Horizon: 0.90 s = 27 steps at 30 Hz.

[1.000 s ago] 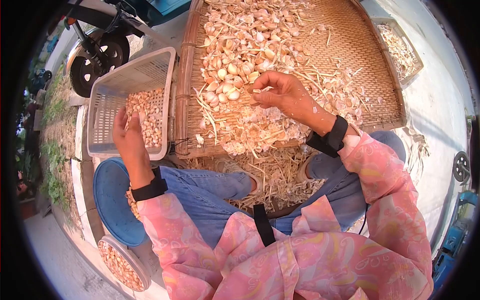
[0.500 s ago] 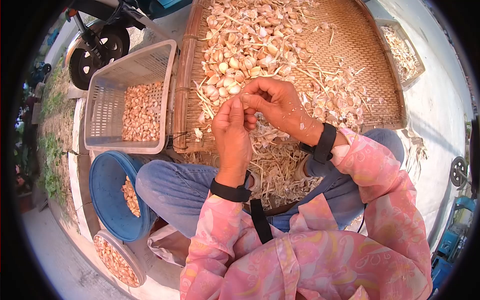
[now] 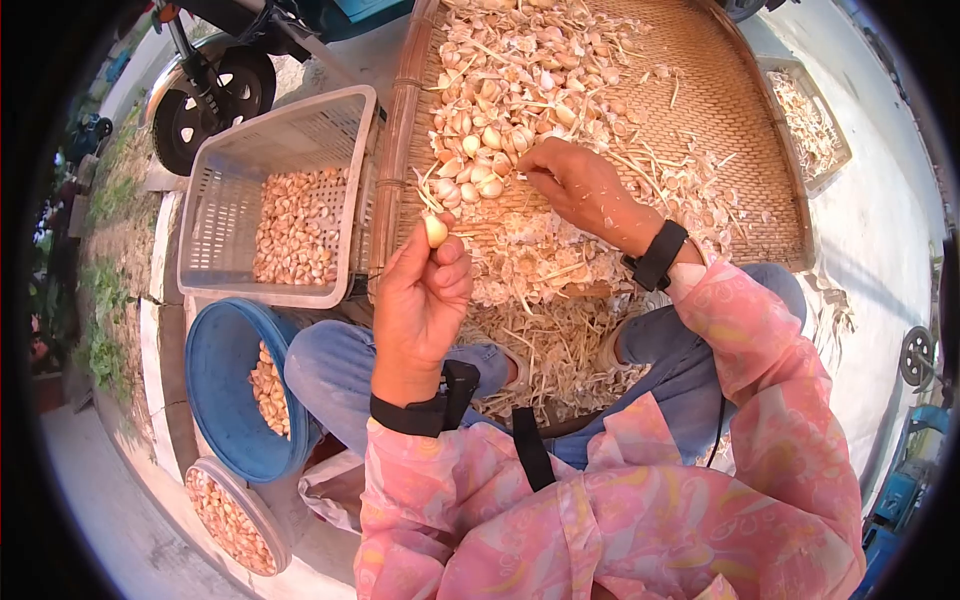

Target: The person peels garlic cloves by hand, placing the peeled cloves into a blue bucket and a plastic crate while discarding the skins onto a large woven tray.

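Observation:
A pale, smooth garlic clove [image 3: 436, 231] is pinched between the thumb and fingers of my left hand [image 3: 425, 300], raised in front of the woven bamboo tray [image 3: 715, 85]. My right hand [image 3: 590, 195] hovers over the tray with its fingers drawn together at the edge of the garlic pile [image 3: 490, 110]. Whatever sits between those fingertips is too small to make out. Cloves, bulbs and dry stalks make up the pile. Loose garlic skins [image 3: 535, 255] are scattered along the tray's near side.
A white plastic crate [image 3: 225, 240] holding cloves stands left of the tray. Below it are a blue bucket [image 3: 215, 380] and a white bucket [image 3: 230, 520], both with cloves. Another crate [image 3: 840, 165] with scraps lies at far right. A wheel [image 3: 235, 95] stands at upper left.
My hands were together over the tray's near edge and have parted. The left moved down and left with the clove, now plainly visible. The right shifted slightly right.

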{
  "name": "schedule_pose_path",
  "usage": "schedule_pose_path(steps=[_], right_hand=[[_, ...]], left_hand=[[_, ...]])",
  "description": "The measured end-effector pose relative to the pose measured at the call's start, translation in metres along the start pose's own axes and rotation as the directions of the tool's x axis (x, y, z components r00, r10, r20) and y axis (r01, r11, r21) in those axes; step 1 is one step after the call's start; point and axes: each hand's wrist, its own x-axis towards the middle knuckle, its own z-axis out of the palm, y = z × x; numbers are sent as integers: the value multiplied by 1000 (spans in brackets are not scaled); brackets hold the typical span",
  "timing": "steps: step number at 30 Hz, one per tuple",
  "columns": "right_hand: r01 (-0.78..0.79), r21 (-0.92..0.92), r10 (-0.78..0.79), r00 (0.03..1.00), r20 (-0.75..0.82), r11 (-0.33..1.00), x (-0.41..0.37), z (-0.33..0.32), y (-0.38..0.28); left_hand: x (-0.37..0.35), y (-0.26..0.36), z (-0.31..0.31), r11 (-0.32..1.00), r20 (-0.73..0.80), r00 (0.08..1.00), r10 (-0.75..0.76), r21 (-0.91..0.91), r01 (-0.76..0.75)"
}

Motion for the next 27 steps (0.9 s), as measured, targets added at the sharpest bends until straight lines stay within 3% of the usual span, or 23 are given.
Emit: schedule_pose_path(steps=[2, 3, 4, 6, 9, 11, 13, 14, 16, 21, 23, 24, 26, 27], right_hand=[[-3, 52, -1, 997, 71, 999, 10, 1, 1], [-35, 28, 31, 991, 134, 999, 15, 0, -2], [21, 0, -20, 991, 135, 1000, 18, 4, -3], [129, -51, -121, 983, 140, 990, 22, 16, -4], [158, -129, -129, 969, 208, 979, 21, 34, -9], [162, -147, -122, 961, 249, 976, 22, 39, -2], [162, -141, -115, 950, 291, 977, 21, 35, 2], [142, -124, -103, 954, 280, 982, 20, 32, 0], [105, -88, -79, 964, 254, 991, 16, 25, -5], [163, 9, -161, 965, 208, 987, 22, 38, -13], [228, 98, -241, 956, 166, 969, 25, 38, -8], [140, 174, -175, 964, 201, 975, 22, 32, -10], [-49, 306, -41, 958, 283, 951, 12, 16, -14], [80, 334, -154, 968, 199, 939, 6, 13, -13]], left_hand=[[-35, 45, 6, 883, -42, 946, 323, 372, -285], [-55, 71, 2, 688, -62, 842, 537, 610, -393], [-76, 98, -8, 425, -83, 674, 734, 830, -361], [-116, 141, -40, 62, -106, 467, 878, 992, 108], [-137, 153, -65, -420, 113, 511, 852, 730, 540], [-114, 123, -53, -165, 50, 567, 822, 974, 154], [-72, 78, -16, 25, -42, 745, 666, 999, 33], [-51, 64, -17, -20, -9, 830, 558, 999, 24], [-5, 37, -10, -153, 62, 897, 437, 988, 6], [76, 9, -32, -329, 147, 948, 283, 943, -48], [77, 2, -30, -95, 25, 950, 313, 995, 5], [74, 0, -29, 27, -42, 948, 315, 999, 35], [68, -1, -24, 127, -60, 961, 270, 992, 26], [66, -3, -21, 181, -66, 968, 244, 983, 21]])
